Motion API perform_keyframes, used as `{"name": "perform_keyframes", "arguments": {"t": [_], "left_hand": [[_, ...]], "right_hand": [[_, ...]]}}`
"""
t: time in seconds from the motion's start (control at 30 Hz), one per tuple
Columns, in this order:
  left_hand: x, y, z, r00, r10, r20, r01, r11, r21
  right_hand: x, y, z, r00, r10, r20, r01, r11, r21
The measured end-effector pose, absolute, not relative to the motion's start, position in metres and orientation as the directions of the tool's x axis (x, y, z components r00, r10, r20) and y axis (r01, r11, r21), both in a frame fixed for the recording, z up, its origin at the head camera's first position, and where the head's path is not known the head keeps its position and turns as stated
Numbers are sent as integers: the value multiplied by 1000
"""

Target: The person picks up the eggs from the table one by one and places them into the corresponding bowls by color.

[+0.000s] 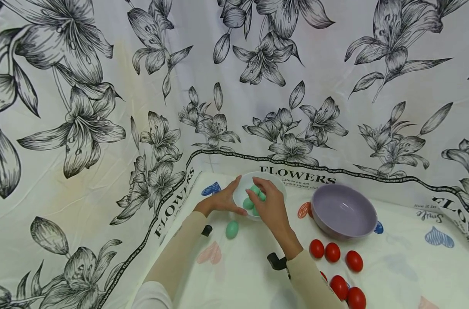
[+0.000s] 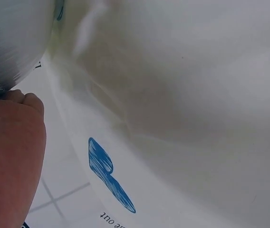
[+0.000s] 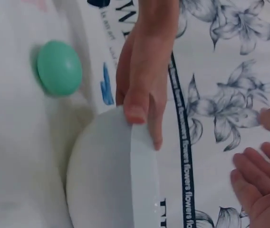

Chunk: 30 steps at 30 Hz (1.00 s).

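Note:
A white bowl (image 1: 240,195) holding several green eggs (image 1: 248,203) stands toward the back of the cloth-covered surface. My left hand (image 1: 221,200) grips its rim at the left; the right wrist view shows the thumb on the outer edge of the bowl (image 3: 101,175). Over the bowl is my right hand (image 1: 272,206), its fingers loosely bent and apart from the thumb. No egg shows between the fingers of the right hand (image 3: 263,180) in the right wrist view. One green egg (image 1: 232,230) lies on the cloth in front of the bowl.
To the right stands a purple bowl (image 1: 344,210). Several red eggs (image 1: 333,252) lie in front of it, some partly behind the right sleeve. A flower-printed curtain (image 1: 257,107) rises behind and at the left.

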State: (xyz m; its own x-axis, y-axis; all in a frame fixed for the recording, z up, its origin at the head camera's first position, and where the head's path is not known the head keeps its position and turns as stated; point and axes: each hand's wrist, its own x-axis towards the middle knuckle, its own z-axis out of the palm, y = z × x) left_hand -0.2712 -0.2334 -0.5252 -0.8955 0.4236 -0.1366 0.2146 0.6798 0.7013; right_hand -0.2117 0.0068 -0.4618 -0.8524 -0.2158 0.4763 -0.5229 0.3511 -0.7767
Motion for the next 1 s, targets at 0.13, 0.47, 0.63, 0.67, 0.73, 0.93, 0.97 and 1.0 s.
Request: {"name": "perform_keyframes", "arguments": {"t": [0.13,0.47,0.63,0.67,0.73,0.93,0.97,1.0], "left_hand": [[-272,-232,-524,-890,436,-135,231,685,691],[-272,-233,-518,-883,453,-120,252,675,693],[-270,-232,-516,-887,443,-129,234,674,701],[-270,-232,-517,-889,439,-133,230,677,700],[-270,-232,-517,-892,432,-135,226,684,694],[-270,-231,-520,-889,440,-126,233,672,702],[-271,-231,-521,-887,444,-126,233,666,709],[-271,-231,-522,-886,446,-127,233,664,711]], "right_hand": [[-194,0,-467,-812,-192,551,-583,209,-785],[-151,-13,-516,-698,-337,632,-695,106,-711],[-140,-17,-543,-754,-420,506,-631,248,-735],[-140,-18,-549,-775,-432,461,-601,283,-747],[-140,-19,-558,-813,-446,374,-541,343,-768],[-149,-25,-576,-865,-453,217,-439,469,-767],[-151,-26,-578,-871,-447,206,-428,482,-765],[-151,-26,-579,-877,-438,198,-419,494,-762]]}}
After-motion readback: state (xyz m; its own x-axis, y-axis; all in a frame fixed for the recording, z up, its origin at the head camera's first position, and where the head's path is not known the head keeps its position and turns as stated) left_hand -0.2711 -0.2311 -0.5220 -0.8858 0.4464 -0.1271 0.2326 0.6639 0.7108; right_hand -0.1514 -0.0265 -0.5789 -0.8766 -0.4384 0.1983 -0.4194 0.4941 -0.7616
